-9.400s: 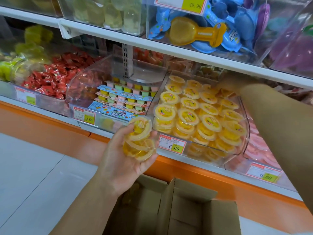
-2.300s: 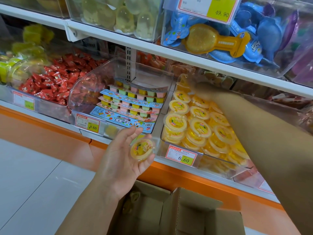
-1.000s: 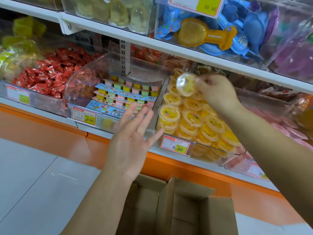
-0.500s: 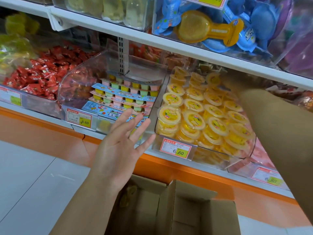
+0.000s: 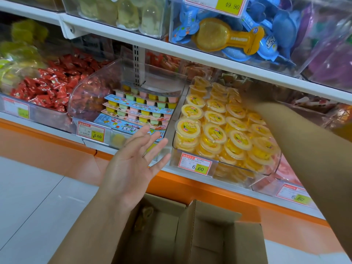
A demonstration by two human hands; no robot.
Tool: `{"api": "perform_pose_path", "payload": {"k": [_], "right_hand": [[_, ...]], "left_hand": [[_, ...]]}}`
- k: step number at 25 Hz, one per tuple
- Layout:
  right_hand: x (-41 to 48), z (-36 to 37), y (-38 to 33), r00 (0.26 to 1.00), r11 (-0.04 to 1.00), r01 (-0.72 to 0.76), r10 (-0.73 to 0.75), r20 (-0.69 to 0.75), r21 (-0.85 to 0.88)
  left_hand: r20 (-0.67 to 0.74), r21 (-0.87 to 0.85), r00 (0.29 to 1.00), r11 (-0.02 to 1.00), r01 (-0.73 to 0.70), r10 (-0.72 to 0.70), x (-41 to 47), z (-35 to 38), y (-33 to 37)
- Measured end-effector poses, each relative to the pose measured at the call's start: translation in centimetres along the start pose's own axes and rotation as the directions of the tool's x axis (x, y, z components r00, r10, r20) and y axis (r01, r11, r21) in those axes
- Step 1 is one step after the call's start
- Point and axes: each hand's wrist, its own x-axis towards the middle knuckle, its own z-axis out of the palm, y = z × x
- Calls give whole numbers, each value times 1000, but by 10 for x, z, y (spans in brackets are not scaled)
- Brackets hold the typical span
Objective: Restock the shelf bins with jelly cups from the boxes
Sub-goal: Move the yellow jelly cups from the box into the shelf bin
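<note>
Yellow jelly cups (image 5: 215, 133) lie in rows in a clear shelf bin (image 5: 245, 179) with a 6.60 price tag. My right hand (image 5: 251, 96) reaches deep over the back rows of that bin, under the upper shelf. It is blurred and in shadow, so its fingers and anything in them cannot be made out. My left hand (image 5: 133, 168) hovers palm up in front of the shelf edge, fingers spread, holding nothing. An open cardboard box (image 5: 209, 235) stands on the floor below my arms; no cups are plainly visible inside.
Left of the jelly bin, a clear bin holds flat multi-colour jelly packs (image 5: 141, 109), and beyond it sit red wrapped sweets (image 5: 51, 86). The white upper shelf (image 5: 190, 52) overhangs the bins, carrying blue and yellow toy-shaped jellies (image 5: 228, 37). Grey floor tiles lie at the left.
My left hand went from a stack of cups to one cup to none. My right hand carried the last cup from above the bin's front to its back.
</note>
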Motion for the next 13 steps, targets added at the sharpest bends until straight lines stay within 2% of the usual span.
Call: {"api": "perform_pose_path", "payload": {"k": [4, 6, 10, 12, 13], "right_hand": [[-42, -24, -12, 999, 1000, 25, -25, 20, 12], [-93, -26, -25, 986, 989, 115, -103, -129, 94], [-228, -34, -63, 873, 853, 435, -322, -366, 288], [-278, -29, -84, 835, 736, 544, -427, -347, 403], [-295, -18, -96, 840, 686, 541, -470, -271, 487]], "left_hand": [[-75, 136, 990, 982, 129, -120, -14, -14, -6], [-142, 247, 971, 944, 221, -190, -26, -33, -15], [-279, 498, 902, 753, 430, -331, -67, -91, -42], [-338, 582, 853, 623, 522, -399, -83, -122, -58], [-362, 605, 826, 566, 561, -432, -87, -138, -69]]}}
